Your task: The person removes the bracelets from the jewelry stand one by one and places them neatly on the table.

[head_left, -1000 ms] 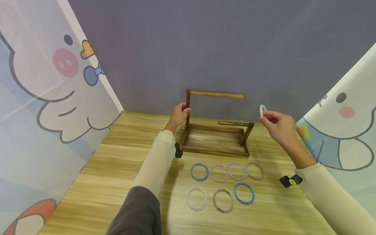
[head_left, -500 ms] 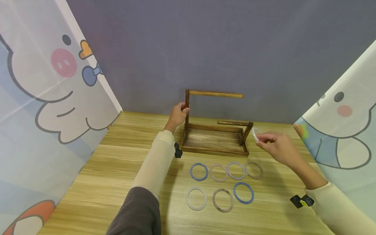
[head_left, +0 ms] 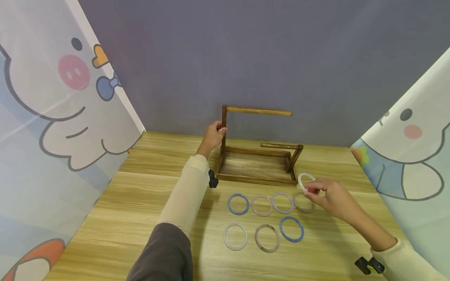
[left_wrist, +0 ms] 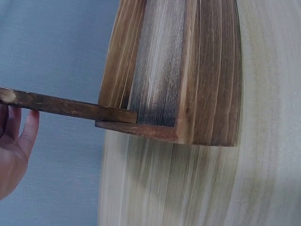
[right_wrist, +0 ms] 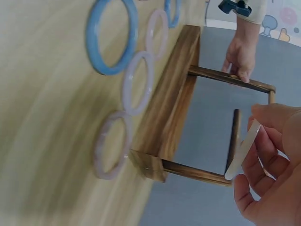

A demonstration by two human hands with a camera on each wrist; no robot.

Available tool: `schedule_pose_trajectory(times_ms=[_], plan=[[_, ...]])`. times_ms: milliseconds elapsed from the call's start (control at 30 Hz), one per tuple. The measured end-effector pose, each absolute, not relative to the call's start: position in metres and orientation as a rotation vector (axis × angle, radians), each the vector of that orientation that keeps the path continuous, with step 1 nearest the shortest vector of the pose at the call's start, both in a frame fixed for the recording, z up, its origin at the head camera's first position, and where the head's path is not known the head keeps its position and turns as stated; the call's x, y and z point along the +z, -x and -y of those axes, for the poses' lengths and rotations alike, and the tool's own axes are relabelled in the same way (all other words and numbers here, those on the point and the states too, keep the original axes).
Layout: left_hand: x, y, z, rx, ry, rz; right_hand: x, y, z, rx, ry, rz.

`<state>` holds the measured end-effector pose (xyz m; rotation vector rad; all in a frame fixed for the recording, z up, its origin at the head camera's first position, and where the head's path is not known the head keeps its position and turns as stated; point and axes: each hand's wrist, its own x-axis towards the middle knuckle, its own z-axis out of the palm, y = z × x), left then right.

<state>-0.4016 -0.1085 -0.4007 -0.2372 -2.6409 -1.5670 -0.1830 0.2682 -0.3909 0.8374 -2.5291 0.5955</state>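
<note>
My left hand (head_left: 212, 136) grips the tall upright post (head_left: 224, 117) at the left end of a brown wooden rack (head_left: 258, 180). The rack has a shallow tray base, a high bar (head_left: 259, 111) and a lower bar (head_left: 279, 146) on a short right post. My right hand (head_left: 332, 197) pinches a white bangle (head_left: 300, 181) between thumb and fingers, off the rack's front right corner. In the head view it overlaps a greyish-brown bangle (head_left: 305, 212) on the table. From the right wrist view, the held white bangle (right_wrist: 244, 150) appears nearly edge-on.
Several bangles lie in two rows before the rack, among them a blue one (head_left: 228, 203), a lavender one (head_left: 284, 212), a clear whitish one (head_left: 224, 236), a mottled brown one (head_left: 268, 251) and another blue one (head_left: 293, 240). A grey backdrop (head_left: 260, 58) stands behind the table.
My right hand has come down and slightly left with the white bangle, from beside the lower bar's height to near the bangles on the table. The left hand keeps its hold on the post.
</note>
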Motion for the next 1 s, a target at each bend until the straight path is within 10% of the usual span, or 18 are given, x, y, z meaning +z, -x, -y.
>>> schedule_pose_trajectory(times_ms=[1000], plan=[[-0.398, 0.403, 0.108, -1.569, 0.238, 2.649, -0.434, 0.136, -0.284, 0.851, -0.909, 2.979]])
